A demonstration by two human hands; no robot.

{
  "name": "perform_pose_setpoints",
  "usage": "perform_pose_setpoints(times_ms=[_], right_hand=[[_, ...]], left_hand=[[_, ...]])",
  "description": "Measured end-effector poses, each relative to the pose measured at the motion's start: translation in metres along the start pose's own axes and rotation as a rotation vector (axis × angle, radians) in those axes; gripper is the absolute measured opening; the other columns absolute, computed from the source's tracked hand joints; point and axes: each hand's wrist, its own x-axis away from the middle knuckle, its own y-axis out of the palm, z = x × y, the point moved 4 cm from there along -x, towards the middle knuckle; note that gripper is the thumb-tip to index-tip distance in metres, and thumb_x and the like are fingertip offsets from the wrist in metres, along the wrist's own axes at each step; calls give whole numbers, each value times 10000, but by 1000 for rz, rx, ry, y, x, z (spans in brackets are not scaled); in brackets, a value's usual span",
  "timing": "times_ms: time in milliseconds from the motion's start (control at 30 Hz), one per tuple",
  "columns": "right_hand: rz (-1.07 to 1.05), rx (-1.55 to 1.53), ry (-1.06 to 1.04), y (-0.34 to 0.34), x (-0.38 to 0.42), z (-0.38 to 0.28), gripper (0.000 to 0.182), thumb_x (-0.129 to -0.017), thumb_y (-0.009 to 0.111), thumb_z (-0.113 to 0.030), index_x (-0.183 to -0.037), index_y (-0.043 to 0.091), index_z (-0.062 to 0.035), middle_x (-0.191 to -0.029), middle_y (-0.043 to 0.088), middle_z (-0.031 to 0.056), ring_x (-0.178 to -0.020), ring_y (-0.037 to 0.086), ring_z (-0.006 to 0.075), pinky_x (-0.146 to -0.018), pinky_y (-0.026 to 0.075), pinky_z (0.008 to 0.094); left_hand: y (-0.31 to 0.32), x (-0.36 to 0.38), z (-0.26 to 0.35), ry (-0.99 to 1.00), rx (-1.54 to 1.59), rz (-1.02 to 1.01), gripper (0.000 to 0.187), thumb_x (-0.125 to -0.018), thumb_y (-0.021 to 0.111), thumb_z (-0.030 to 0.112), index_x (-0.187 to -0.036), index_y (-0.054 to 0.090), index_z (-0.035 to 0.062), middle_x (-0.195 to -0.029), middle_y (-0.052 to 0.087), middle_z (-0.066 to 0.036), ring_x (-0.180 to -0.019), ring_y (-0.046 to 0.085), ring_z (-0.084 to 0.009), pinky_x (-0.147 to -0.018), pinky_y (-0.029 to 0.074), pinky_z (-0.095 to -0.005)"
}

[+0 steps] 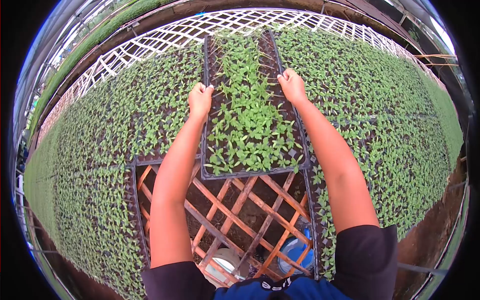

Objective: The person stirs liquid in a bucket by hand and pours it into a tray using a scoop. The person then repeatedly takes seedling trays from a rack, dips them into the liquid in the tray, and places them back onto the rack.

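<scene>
A long black seedling tray (252,174) full of leafy green plants lies in front of me, its near end over the wooden lattice (227,214). My left hand (201,100) is closed at the tray's left edge, thumb and fingers pressed together. At the right edge, slightly higher in view, my right hand (292,86) is closed in the same way. The plants in this tray lean toward its middle, and dark soil shows along both sides.
More seedling trays spread to the left (95,125) and right (370,100). A white lattice (145,37) runs behind them. Below the wooden slats are a whitish bucket (225,261) and a blue container (296,254).
</scene>
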Motion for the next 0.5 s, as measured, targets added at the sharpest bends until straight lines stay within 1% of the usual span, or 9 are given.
perform_pose_setpoints(times_ms=[67,167,200,233,367,400,433,467,500], right_hand=[[3,25,3,19,-30,17,277,-733,584,-212,-644,399,-26,-566,476,132,-527,463,247,-532,382,357],[-6,73,14,46,-68,39,264,-731,589,-230,-669,436,-24,-588,503,136,-554,495,259,-558,399,363],[-16,91,17,54,-77,46,265,-734,588,-237,-677,443,-23,-603,511,143,-571,502,266,-571,403,365],[-28,110,20,61,-84,52,266,-737,587,-244,-685,451,-21,-618,520,149,-588,510,273,-584,406,367],[-47,256,7,80,-107,80,276,-747,591,-283,-755,494,-25,-725,566,185,-727,546,343,-660,418,394],[-34,305,9,81,-110,89,280,-747,590,-289,-765,502,-24,-738,571,189,-738,549,346,-662,419,396],[-22,354,10,83,-112,96,285,-748,590,-295,-774,510,-22,-751,575,193,-750,551,348,-664,419,399],[-60,414,53,83,-111,99,281,-754,578,-296,-844,553,-31,-810,591,194,-806,558,349,-707,429,399],[-143,525,69,87,-114,106,277,-758,569,-286,-870,561,-32,-826,593,194,-822,559,346,-725,430,397]], left_hand=[[13,-27,-4,8,-8,4,297,-728,604,135,-589,347,89,-543,342,33,-506,285,-71,-459,273,-245],[30,-73,-31,-30,22,11,277,-723,610,121,-585,373,83,-543,367,27,-508,303,-72,-461,289,-255],[35,-83,-35,11,41,-5,274,-720,612,125,-586,378,80,-546,379,21,-508,309,-76,-466,295,-260],[39,-93,-42,-35,1,-5,271,-718,614,132,-589,383,74,-549,392,13,-509,320,-81,-472,305,-264],[54,-124,-70,-65,-20,-1,247,-703,626,143,-612,412,61,-556,428,-3,-503,352,-95,-481,332,-271],[55,-127,-73,-73,-51,-17,255,-700,627,141,-608,401,69,-566,429,3,-498,344,-93,-470,323,-268],[56,-130,-81,-127,-46,-55,207,-708,624,167,-651,467,44,-607,494,-35,-537,444,-141,-524,381,-300],[57,-132,-91,-149,-210,-50,201,-722,607,198,-725,516,19,-679,545,-84,-619,508,-198,-589,411,-322],[57,-135,-96,-165,-372,-41,245,-736,590,230,-798,565,-6,-752,595,-133,-701,573,-256,-655,442,-345]])
